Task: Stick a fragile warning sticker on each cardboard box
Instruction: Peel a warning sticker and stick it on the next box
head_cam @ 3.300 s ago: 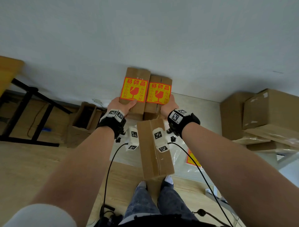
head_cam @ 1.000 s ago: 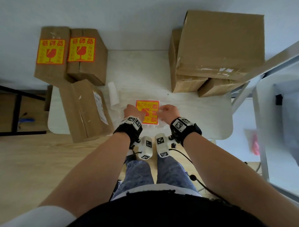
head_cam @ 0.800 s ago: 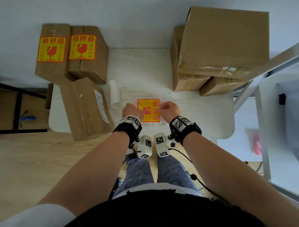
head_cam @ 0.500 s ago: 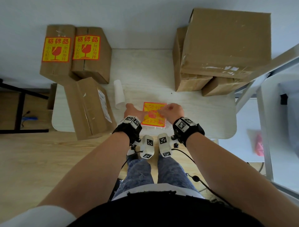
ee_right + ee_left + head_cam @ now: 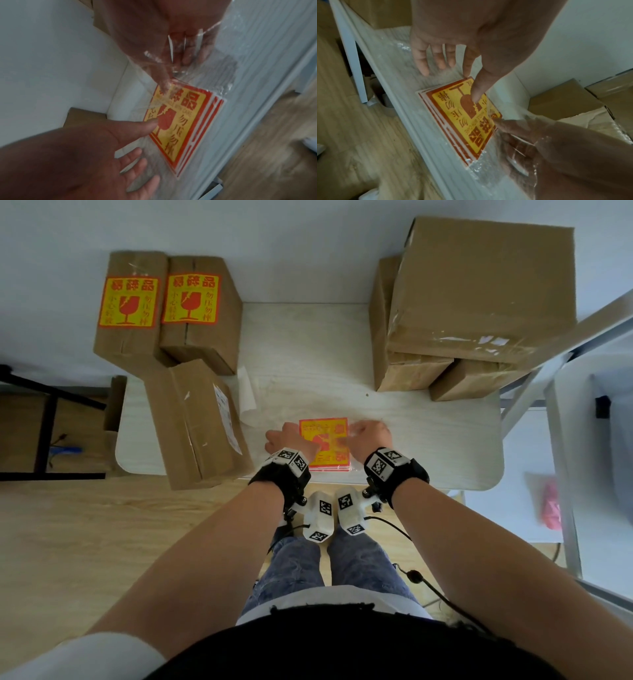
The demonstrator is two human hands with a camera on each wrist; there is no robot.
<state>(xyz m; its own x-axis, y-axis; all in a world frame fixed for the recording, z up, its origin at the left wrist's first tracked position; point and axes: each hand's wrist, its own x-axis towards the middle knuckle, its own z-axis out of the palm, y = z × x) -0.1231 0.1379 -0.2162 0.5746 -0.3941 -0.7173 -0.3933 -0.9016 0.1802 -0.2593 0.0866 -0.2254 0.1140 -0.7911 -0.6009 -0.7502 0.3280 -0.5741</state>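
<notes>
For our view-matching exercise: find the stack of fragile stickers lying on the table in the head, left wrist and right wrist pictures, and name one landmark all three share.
Head: stack of fragile stickers at centre, near the table's front edge, between both hands.
Left wrist: stack mid-frame, below the left hand.
Right wrist: stack right of centre, below the right hand.
Shared landmark: the left thumb on the red glass symbol.
</notes>
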